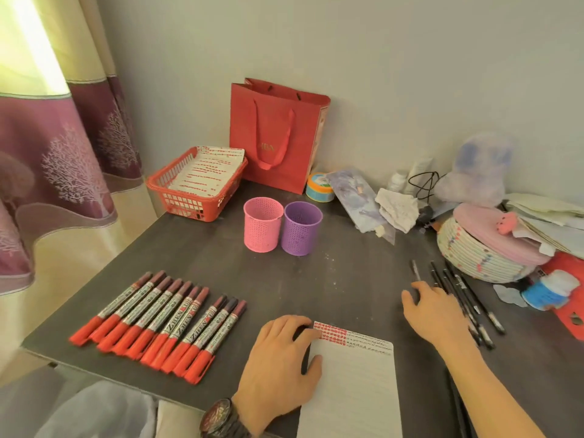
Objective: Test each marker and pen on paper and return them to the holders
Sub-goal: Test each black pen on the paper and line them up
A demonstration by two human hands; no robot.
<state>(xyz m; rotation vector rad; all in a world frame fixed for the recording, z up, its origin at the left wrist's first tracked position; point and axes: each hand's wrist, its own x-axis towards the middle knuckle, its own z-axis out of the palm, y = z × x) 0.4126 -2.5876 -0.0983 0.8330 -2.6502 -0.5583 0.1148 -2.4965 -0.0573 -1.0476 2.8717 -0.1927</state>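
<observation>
Red-capped markers [158,324] lie in a row, near left on the counter [347,279]. Pink holder [262,224] and purple holder [301,228] stand side by side further back. Left hand [281,365] presses flat, fingers spread, on the paper [354,390]. Right hand [439,314] rests loose-fingered over the black pens [467,298].

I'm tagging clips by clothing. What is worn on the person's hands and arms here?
Both are bare, with no gloves. The left hand has a chunky dark wristwatch with a reddish patterned face on its wrist. The right hand and its forearm show no watch, band or sleeve. No rings show.
</observation>
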